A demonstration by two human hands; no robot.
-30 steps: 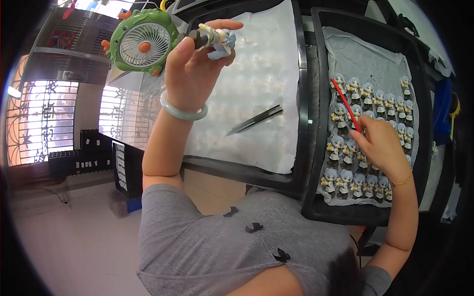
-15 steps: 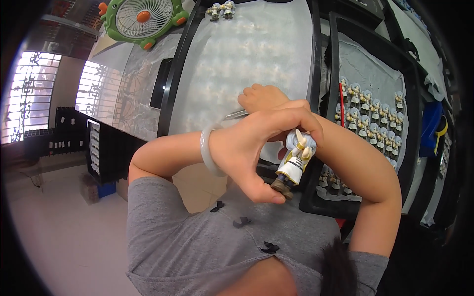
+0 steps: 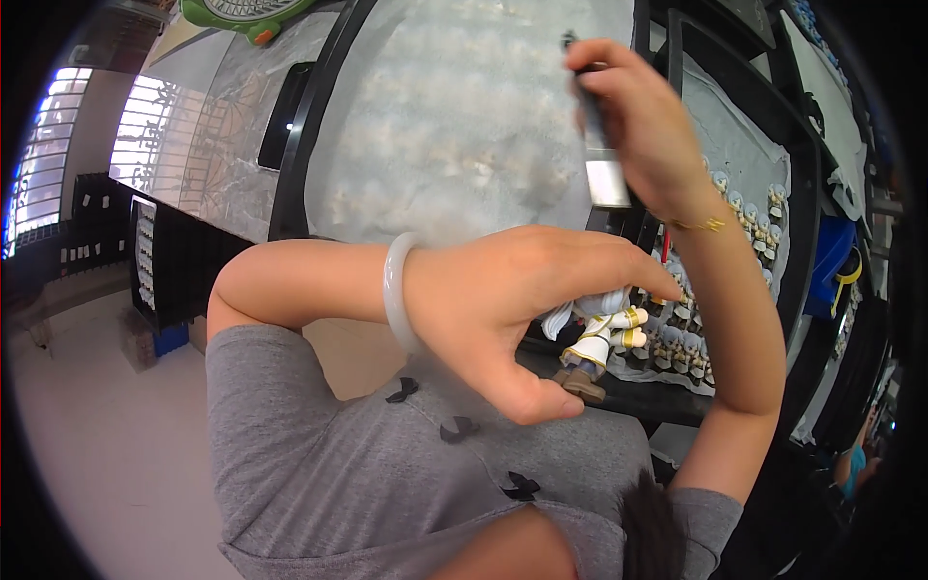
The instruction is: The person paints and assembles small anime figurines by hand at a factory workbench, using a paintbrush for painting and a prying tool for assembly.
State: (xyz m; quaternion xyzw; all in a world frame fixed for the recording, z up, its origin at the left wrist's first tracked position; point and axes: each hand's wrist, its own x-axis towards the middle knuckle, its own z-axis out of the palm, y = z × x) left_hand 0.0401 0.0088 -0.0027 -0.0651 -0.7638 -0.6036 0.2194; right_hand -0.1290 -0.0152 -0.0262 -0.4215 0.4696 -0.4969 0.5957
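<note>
- Since half a second ago, the right hand [image 3: 648, 121] has moved away from beside the left hand [image 3: 503, 309] and now holds a dark slim tool [image 3: 605, 184] with a bright metal end, blurred.
- Both hands are apart: the left is clamped on a small figurine [image 3: 592, 350], thumb at its brown boots and bent fingers around its pale blue hair.
- That figurine leans in the grip, its arms toward the right, in front of the near left corner of a black tray [image 3: 806, 174].
- Inside this tray, rows of similar figurines [image 3: 681, 350] stand or lie on white lining, partly hidden by the right forearm; a red stick [image 3: 666, 244] is among them.
- Beyond the left hand, a white sheet [image 3: 464, 106] covers the larger tray [image 3: 293, 193].
- Left of that lie a dark phone-like slab [image 3: 285, 116] on the desk [image 3: 217, 145] and, farther off, a green fan [image 3: 215, 23].
</note>
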